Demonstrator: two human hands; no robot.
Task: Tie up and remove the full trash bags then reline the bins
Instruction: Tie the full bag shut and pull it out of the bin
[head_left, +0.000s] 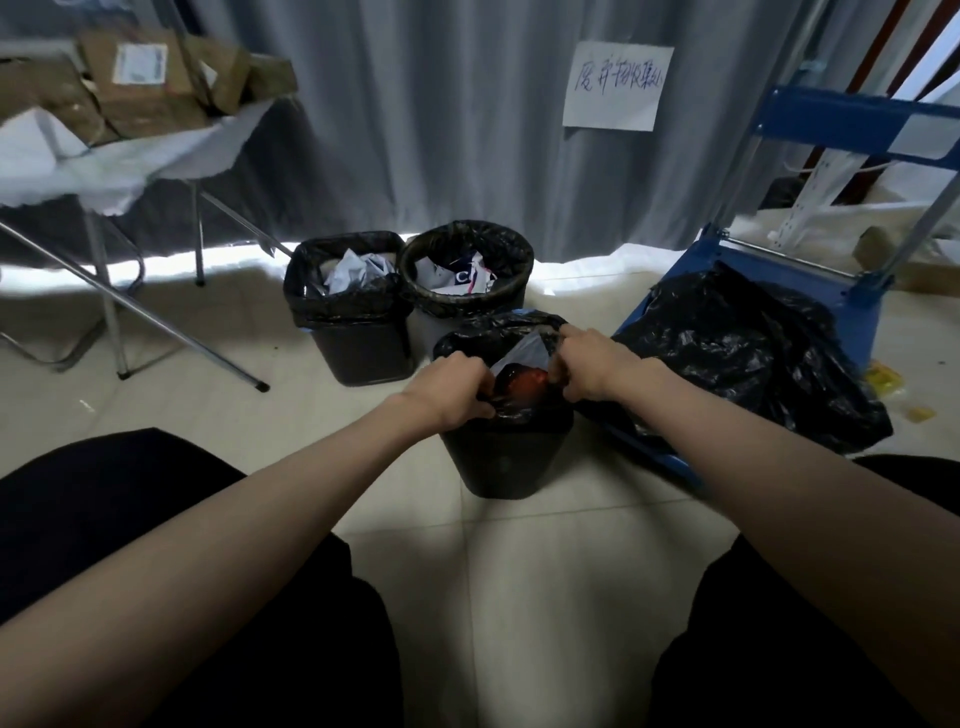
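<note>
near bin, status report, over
Left hand and right hand both gripping the liner rim of the near bin. Bag not tied, not lifted. Two back bins full. Nothing in the way.

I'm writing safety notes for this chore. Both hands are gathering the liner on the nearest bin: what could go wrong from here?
1. The left hand and right hand each grip only the thin liner; lifting this way might tear it.
2. The nearest bin stands free on the tile, so it may rise with the liner or tip.
3. The black bag sprawls off the blue cart, a possible snag underfoot.
</note>
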